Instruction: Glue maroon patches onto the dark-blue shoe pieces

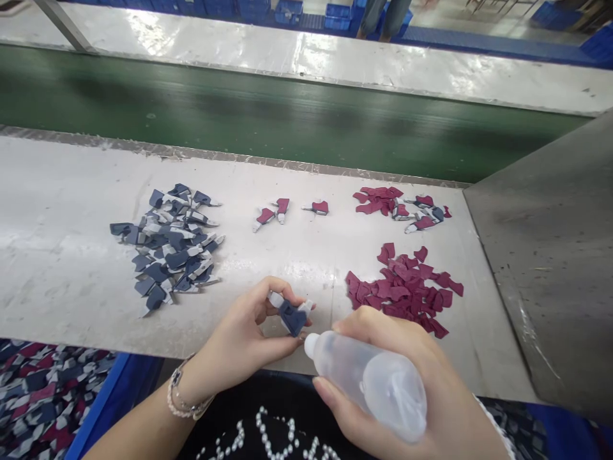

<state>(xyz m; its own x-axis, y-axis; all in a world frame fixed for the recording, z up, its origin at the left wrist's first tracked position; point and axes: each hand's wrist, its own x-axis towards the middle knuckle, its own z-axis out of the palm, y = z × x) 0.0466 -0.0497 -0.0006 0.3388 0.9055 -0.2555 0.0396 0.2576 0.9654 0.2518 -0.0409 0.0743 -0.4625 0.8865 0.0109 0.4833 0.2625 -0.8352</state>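
Observation:
My left hand (244,338) pinches a navy and light grey piece (293,317) between thumb and fingers, above the near part of the worktop. Wrapped round a translucent squeeze bottle (368,380) is my right hand (407,358); the bottle's white tip points left, close beside the piece and my left thumb. A heap of navy and grey pieces (177,249) lies on the left. Loose maroon pieces (407,287) are piled on the right, with a smaller maroon pile (378,200) behind them. Three pieces with maroon tops (320,207) lie apart in the middle.
Beyond the white worktop (62,255) runs a green conveyor belt (215,115). A metal panel (550,255) stands at the right. At the lower left, a blue bin (103,406) holds mixed pieces. A person's legs (383,18) show at the top.

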